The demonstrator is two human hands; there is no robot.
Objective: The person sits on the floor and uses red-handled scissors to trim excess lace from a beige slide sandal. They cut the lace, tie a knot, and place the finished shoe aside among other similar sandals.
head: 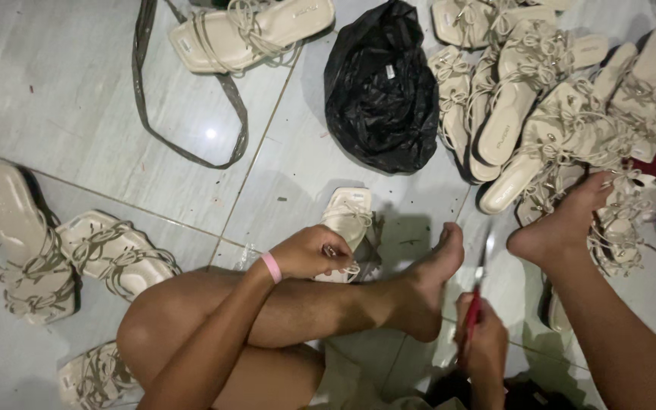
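The person sits on the tiled floor [77, 99] with bare legs stretched out, one knee raised in the near middle. The left hand [309, 252], with a pink band [271, 267] at the wrist, is closed around the straps at the near end of a cream strappy sandal [347, 216], which lies flat on the floor in the middle of the scene, just beyond the raised leg. The right hand [482, 338], low and near on the right, is closed around the red handles of a pair of scissors [477, 292], whose blades point up and away between the two feet.

Beyond the held sandal, in the far middle, sits a crumpled black plastic bag [381, 87]. To its right a heap of cream sandals [556, 114] of the same kind is piled up, some overlapping, and the right foot rests against its near edge. At the far left of the bag one more sandal [248, 32] lies with a long grey strap [191, 114] looped on the floor beside it. On the near left, well apart from the hands, a few more sandals [70, 254] lie side by side, one turned sole up, with another showing partly at the near edge beside the thigh.
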